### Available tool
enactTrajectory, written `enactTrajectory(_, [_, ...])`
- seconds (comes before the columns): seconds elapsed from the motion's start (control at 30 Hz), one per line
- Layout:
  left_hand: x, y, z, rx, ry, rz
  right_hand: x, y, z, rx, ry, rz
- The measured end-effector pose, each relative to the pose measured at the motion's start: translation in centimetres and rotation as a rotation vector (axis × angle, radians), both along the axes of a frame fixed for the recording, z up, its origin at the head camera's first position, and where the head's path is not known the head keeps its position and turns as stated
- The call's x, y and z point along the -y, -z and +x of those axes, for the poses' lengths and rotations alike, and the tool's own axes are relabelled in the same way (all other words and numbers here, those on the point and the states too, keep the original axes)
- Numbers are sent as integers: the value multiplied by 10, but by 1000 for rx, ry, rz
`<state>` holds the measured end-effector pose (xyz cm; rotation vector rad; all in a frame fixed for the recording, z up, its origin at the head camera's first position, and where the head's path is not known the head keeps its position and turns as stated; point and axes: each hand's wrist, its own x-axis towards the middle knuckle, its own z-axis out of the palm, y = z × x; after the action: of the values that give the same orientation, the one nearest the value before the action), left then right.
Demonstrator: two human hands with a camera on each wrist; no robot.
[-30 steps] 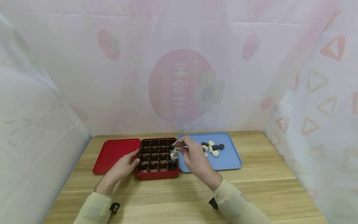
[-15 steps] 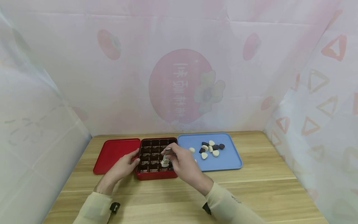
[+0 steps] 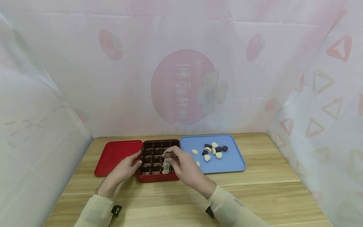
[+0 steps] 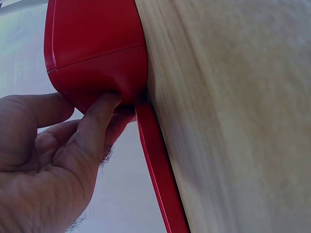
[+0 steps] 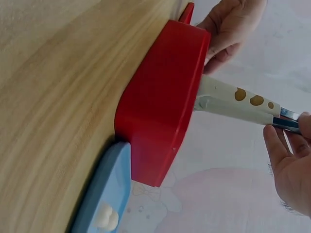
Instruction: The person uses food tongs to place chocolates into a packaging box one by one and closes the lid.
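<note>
A red box (image 3: 158, 179) with a dark brown divided insert stands on the table. My left hand (image 3: 126, 168) rests its fingers against the box's left side; in the left wrist view the fingertips touch the red wall (image 4: 97, 43). My right hand (image 3: 185, 167) pinches a pair of small tongs (image 3: 166, 167) with metal handles and pale, perforated ends. The tong tips point down into a front-row compartment, third from the left. In the right wrist view the ends of the tongs (image 5: 238, 101) dip behind the box rim, so whatever lies between them is hidden.
To the right, a blue tray (image 3: 229, 165) holds several white chocolate-like pieces (image 3: 207, 158) and several dark ones (image 3: 218, 149). A red lid (image 3: 117, 156) lies left of the box. Printed fabric walls (image 3: 127, 94) surround the wooden table (image 3: 170, 201).
My right hand has moved left with the tongs from the box's right column, then lowered the tips into the front row. My left hand has stayed in place.
</note>
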<state>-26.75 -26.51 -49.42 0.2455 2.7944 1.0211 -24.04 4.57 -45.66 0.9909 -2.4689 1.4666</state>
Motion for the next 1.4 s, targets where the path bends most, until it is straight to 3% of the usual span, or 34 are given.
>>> enactTrajectory(0.3, [0,1,-1,-7,1,-1,-27,-11,-7,-33,95,-62])
enactTrajectory(0.6, [1,2,-1,-7,1,-5,-61,-11,-23,-109,201,-105])
enactTrajectory(1.07, [1,1,-1,0,4,1,-94,-4,-36,-55,386,-50])
enactTrajectory(1.4, [2,1,-1,2,1,2,-102,9,-47,-41,454,-48])
